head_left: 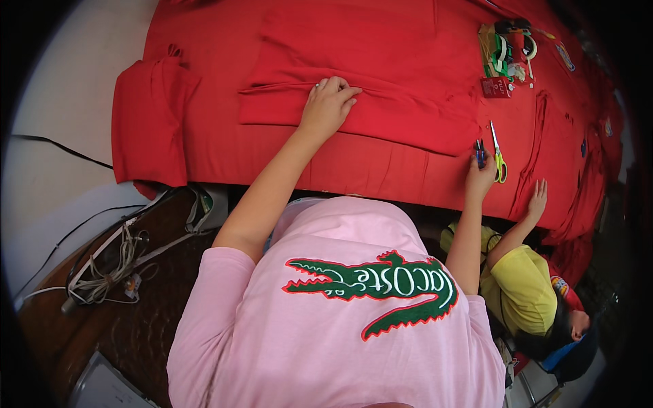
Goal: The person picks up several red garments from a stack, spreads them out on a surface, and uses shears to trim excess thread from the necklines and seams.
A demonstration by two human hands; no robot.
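Note:
A red garment (408, 112) lies folded along the near side of the cloth-covered table. My left hand (328, 107) is on it with curled fingers, gathering a fold of the fabric where a ridge runs across. To the right, at the garment's lower right corner, my right hand (481, 174) is closed around a small pair of blue-handled thread snips (480, 151), blades pointing away from me. Scissors with yellow-green handles (500, 166) lie just beside that hand on the red cloth.
A box of tape rolls and small items (507, 54) stands at the far right, a red packet (496, 88) beside it. Another person in a yellow top (520, 279) rests a hand on red garments at right. Cables (115, 262) hang at left, near a red cloth stack (151, 122).

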